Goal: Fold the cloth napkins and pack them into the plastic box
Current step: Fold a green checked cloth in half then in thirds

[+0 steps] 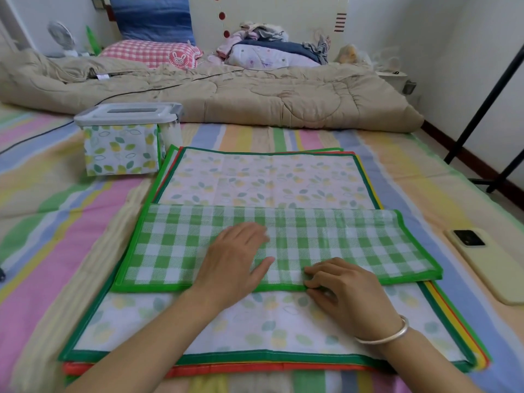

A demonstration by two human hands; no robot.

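A green checked napkin [326,239], folded into a long strip, lies across a stack of several flat napkins [269,177] with a leaf-print one on top. My left hand [235,259] presses flat on the middle of the strip, fingers straight. My right hand [343,287] has curled fingertips on the strip's near green hem, pinching it. The plastic box [124,137] stands at the far left with its grey lid on, a leaf-print cloth showing through its wall.
A phone [487,259] lies on the striped sheet to the right of the stack. A beige quilt [255,95] stretches across behind. Black stand legs [482,109] rise at the far right. A dark cable [37,136] runs left of the box.
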